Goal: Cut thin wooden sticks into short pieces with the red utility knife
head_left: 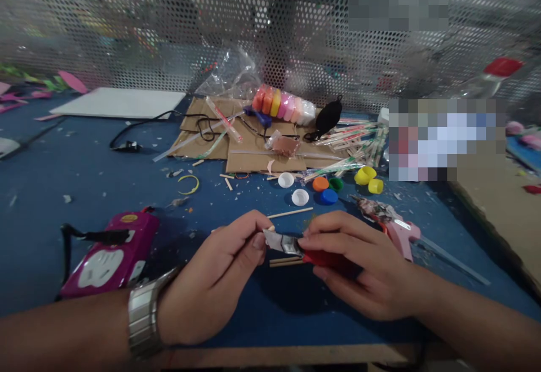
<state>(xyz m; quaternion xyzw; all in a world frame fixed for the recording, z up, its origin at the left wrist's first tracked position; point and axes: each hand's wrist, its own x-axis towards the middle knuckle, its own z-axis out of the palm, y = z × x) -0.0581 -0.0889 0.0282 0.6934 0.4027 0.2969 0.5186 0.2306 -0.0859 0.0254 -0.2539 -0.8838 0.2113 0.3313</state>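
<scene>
My right hand (pixel 367 262) is wrapped round the red handle of a utility knife (pixel 329 259), whose grey blade points left. Pinched between the thumb and fingers of my left hand (pixel 220 276) is a thin wooden stick (pixel 271 229), its tip showing at the blade's end. Most of that stick is hidden by my fingers. Two short sticks (pixel 286 261) lie on the blue table (pixel 169 327) between my hands, partly behind the knife. Beyond my hands lies another stick (pixel 291 213).
A magenta box with a black cable (pixel 114 253) lies left, a pink glue gun (pixel 399 234) right. Behind are bottle caps (pixel 320 184), wrapped chopsticks (pixel 355 144), cardboard (pixel 249 160), a clay pack (pixel 283 106) and a white board (pixel 122 103) before a perforated metal screen (pixel 169 34).
</scene>
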